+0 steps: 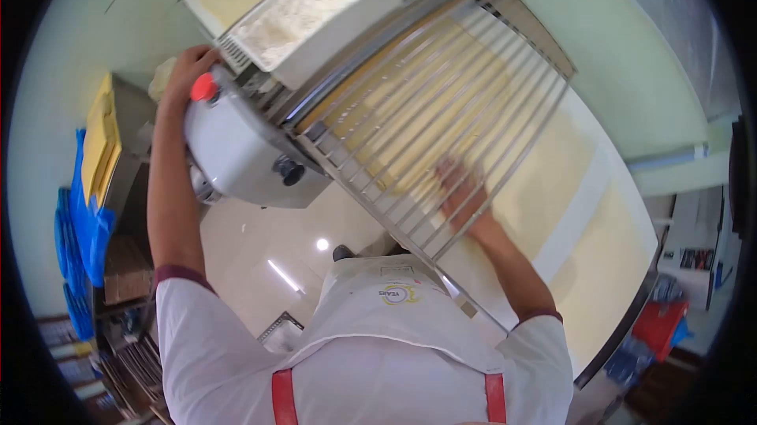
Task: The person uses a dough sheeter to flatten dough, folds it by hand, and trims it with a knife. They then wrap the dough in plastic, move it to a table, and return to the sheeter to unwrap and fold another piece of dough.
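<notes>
A dough sheeter with a grey-white side housing stands in front of me. My left hand is at the far top of this housing, beside the red button. Its fingers curl over the edge, and what they grip is hidden. A wide, pale yellow sheet of dough lies along the machine's bed. Beneath the barred metal guard, my right hand is over the dough with its fingers stretched out, slightly blurred. Whether it presses on the dough cannot be made out.
A white trough of flour sits on top of the sheeter. A black knob juts from the housing. Shelves with blue plastic bags and yellow packets stand at left. A red container is at lower right.
</notes>
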Tool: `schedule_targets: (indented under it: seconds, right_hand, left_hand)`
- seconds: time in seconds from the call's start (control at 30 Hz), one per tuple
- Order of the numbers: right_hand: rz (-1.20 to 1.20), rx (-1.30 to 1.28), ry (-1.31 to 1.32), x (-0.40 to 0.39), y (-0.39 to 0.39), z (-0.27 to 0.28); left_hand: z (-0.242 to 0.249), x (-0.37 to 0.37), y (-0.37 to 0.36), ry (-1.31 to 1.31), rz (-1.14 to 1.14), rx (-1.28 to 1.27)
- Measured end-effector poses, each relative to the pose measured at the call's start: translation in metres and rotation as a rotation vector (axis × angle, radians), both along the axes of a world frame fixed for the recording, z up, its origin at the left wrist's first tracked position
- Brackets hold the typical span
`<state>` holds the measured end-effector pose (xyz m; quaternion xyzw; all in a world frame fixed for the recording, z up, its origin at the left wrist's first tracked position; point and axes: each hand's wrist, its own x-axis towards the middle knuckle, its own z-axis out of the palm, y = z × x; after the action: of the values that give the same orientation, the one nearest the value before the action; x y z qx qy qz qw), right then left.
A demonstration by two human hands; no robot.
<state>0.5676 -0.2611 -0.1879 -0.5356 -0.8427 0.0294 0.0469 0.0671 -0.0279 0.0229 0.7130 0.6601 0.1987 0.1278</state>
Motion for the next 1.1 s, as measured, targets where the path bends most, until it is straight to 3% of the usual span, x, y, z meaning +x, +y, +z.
schedule_targets:
  seconds: [0.07, 0.17, 0.23, 0.4, 0.5, 0.57, 0.7, 0.77, 0.8, 0.9, 0.93, 1.0, 1.1]
  right_hand:
    - [0.193, -0.092, -0.039, -0.018, -0.016, -0.004]
    - [0.049, -0.110, 0.024, -0.014, -0.033, 0.017]
    - [-0.256, -0.139, 0.094, 0.016, -0.039, 0.019]
    - [-0.960, 0.275, 0.231, 0.067, -0.061, 0.017]
    - [-0.759, 0.483, 0.508, -0.002, -0.029, 0.041]
    - [-0.510, 0.457, 0.644, -0.080, -0.005, 0.055]
    - [-0.221, 0.214, 0.957, -0.224, 0.022, 0.098]
    - [-0.171, 0.098, 1.183, -0.269, 0.032, 0.103]
    - [-0.369, 0.060, 1.204, -0.285, 0.035, 0.097]
    - [-0.553, 0.043, 1.490, -0.290, 0.055, 0.081]
    - [-0.645, 0.069, 1.518, -0.289, 0.062, 0.073]
    - [-0.408, 0.007, 1.855, -0.295, 0.066, 0.088]
    - [-0.438, 0.148, 1.866, -0.302, 0.069, 0.093]
  left_hand:
    - [0.005, 0.004, -0.004, 0.024, 0.018, -0.002]
    - [0.003, 0.003, -0.007, -0.005, 0.046, -0.010]
    - [0.006, 0.009, -0.008, -0.019, 0.056, -0.018]
    - [0.003, 0.009, -0.006, 0.012, 0.086, 0.016]
    - [0.000, 0.004, -0.013, -0.088, 0.122, 0.105]
    - [0.000, 0.004, -0.034, -0.147, 0.088, 0.180]
    - [-0.018, -0.010, -0.109, -0.485, -0.041, 0.510]
    - [-0.071, -0.050, -0.131, -0.613, 0.032, 0.577]
    - [-0.091, -0.073, -0.150, -0.713, -0.045, 0.313]
    - [-0.142, -0.115, -0.192, -0.869, -0.325, -0.311]
    - [-0.166, -0.115, -0.197, -0.950, -0.290, -0.262]
    - [-0.202, -0.114, -0.200, -1.037, -0.242, -0.169]
    - [-0.222, -0.107, -0.194, -0.995, -0.193, 0.000]
